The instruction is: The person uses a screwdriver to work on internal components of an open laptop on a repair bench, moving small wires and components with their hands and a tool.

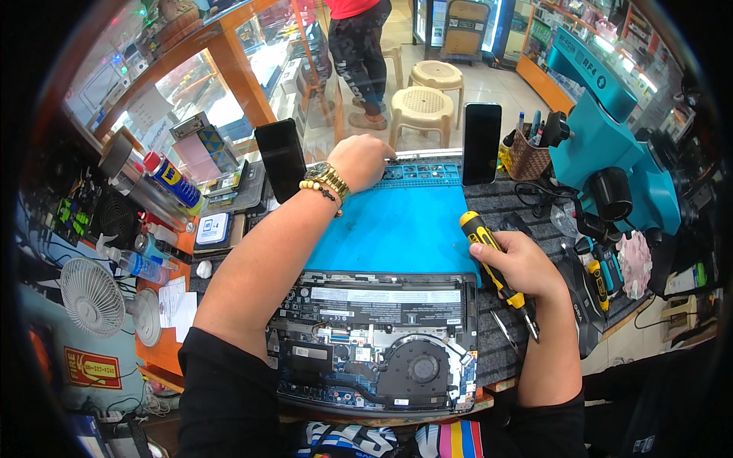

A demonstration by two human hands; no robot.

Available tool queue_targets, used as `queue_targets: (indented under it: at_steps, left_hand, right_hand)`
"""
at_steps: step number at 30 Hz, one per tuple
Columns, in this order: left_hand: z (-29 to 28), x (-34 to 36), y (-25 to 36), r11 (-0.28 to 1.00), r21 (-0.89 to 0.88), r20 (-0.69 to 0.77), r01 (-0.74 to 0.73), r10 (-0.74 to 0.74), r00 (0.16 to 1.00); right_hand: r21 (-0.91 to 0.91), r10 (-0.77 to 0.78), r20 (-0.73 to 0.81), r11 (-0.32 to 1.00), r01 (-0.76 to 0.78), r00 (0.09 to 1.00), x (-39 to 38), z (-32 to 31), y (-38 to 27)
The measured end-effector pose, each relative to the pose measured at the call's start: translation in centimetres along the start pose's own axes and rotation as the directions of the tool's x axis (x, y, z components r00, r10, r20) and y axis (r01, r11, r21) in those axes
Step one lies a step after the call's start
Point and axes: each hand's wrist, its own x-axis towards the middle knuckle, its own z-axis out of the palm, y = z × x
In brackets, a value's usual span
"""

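Observation:
My right hand (523,263) is wrapped round a yellow and black screwdriver (482,229), its metal tip pointing down toward my wrist. My left hand (363,162) reaches to the far end of the blue work mat (382,229), over the left side of its parts tray (424,174), where small pieces lie in compartments. Its fingers are bent together, and whatever they pinch is hidden. In front of me lies an opened laptop (378,343) with its battery (382,303) and cooling fan (418,366) exposed. Tweezers (505,331) rest beside it on the right.
Two dark phones, one on the left (280,156) and one on the right (482,143), stand behind the mat. A teal microscope (611,137) and a pen basket (528,156) are at right. A spray can (172,179) and a fan (92,298) are at left. Beyond the counter stands a person (359,57).

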Motion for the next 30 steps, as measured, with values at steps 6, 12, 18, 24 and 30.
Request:
queue_targets:
  at_steps: [6, 12, 18, 24, 30]
  left_hand:
    - [0.2, -0.3, 0.4, 0.999, -0.04, 0.032, -0.019, 0.02, 0.999]
    - [0.1, 0.1, 0.0, 0.996, -0.093, -0.021, 0.013, -0.015, 1.0]
    - [0.2, -0.5, -0.1, 0.999, -0.037, 0.057, -0.008, 0.01, 0.998]
    - [0.0, -0.9, -0.7, 0.998, -0.055, 0.046, -0.009, 0.011, 0.999]
    - [-0.5, -0.7, -0.5, 0.996, -0.088, 0.024, 0.028, -0.026, 0.999]
  right_hand:
    - [0.004, 0.0, -0.003, 1.0, 0.0, 1.0, -0.1, 0.0, 0.0]
    - [0.014, 0.001, 0.003, 1.0, -0.001, 1.0, 0.0, 0.0, 0.3]
    - [0.017, 0.003, -0.004, 1.0, -0.003, 1.0, 0.1, 0.1, 0.3]
    - [0.026, 0.009, 0.005, 1.0, -0.009, 1.0, 0.1, 0.2, 0.3]
    - [0.033, 0.009, 0.009, 0.999, -0.009, 1.0, 0.2, 0.1, 0.8]
